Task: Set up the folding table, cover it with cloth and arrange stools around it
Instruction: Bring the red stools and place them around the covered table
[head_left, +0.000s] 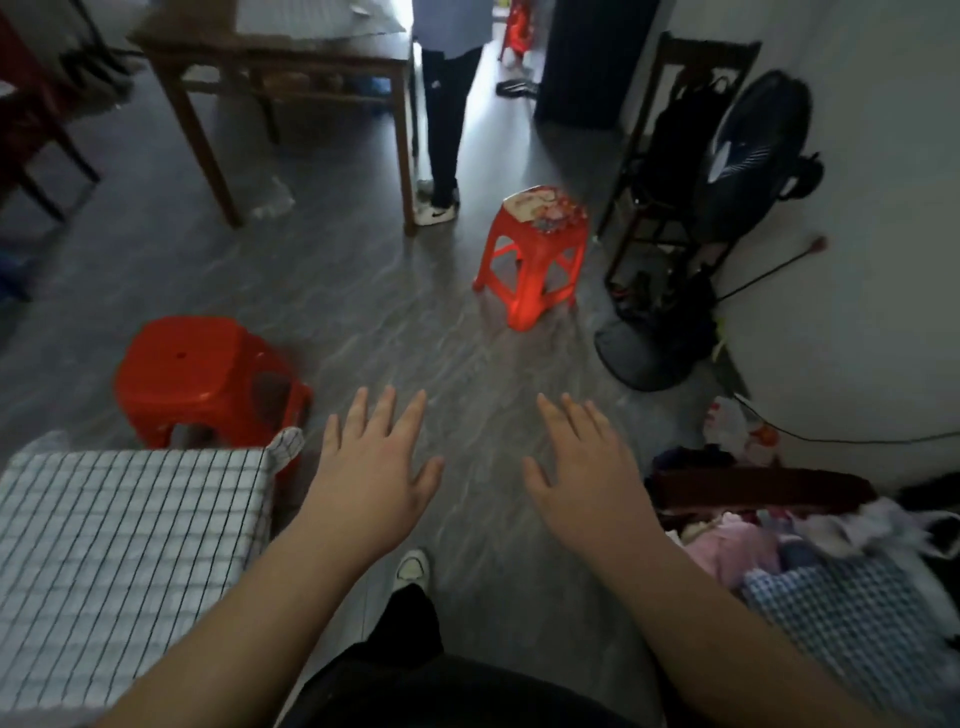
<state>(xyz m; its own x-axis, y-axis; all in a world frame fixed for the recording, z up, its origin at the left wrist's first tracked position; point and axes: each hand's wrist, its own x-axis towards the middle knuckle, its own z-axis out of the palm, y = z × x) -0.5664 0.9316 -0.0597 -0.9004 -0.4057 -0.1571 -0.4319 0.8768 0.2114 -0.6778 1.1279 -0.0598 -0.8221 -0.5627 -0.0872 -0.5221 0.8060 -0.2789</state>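
A white cloth with a dark grid (119, 551) covers the table at the lower left. Just beyond its far corner stands a plain red plastic stool (197, 374). A second red stool with a patterned seat (535, 254) stands farther off on the grey floor, ahead and to the right. My left hand (371, 473) and my right hand (582, 473) are both stretched forward over the floor, palms down with fingers straight and spread. Neither hand holds or touches anything.
A wooden table (291, 57) stands at the back with a person's legs (441, 135) beside it. A black floor fan (748, 156) and a dark chair (670, 171) line the right wall. Piled clothes (779, 535) lie at the lower right.
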